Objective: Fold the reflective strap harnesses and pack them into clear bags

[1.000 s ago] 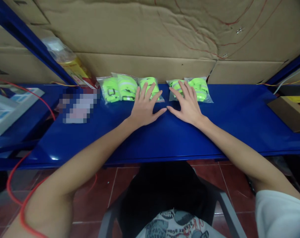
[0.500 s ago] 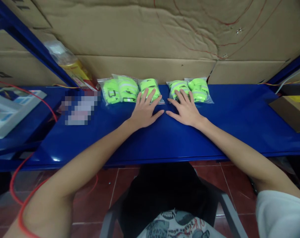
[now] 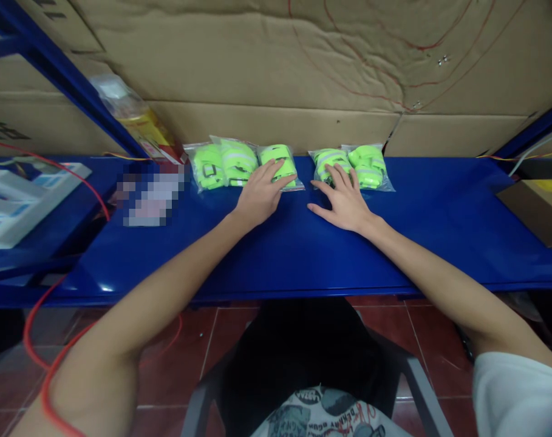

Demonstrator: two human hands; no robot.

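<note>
Five clear plastic bags of neon-green webbing [image 3: 238, 161] lie along a glossy blue table [image 3: 285, 261], the left hand [image 3: 258, 194] over the third bag [image 3: 278, 153], whether pinching I cannot tell, the right hand [image 3: 346, 201] spread over the fourth bag [image 3: 329, 158], a light touch seeming safest, both long axes seemingly pointing to the table's back.

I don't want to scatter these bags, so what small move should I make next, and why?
Perhaps close the left grip gently on the middle bag of the five: its fingers overlap that bag in view, while the right grip looks open, its fingers over the next bag. The left thumb is hidden, so I can't tell whether it touches the plastic.
</note>
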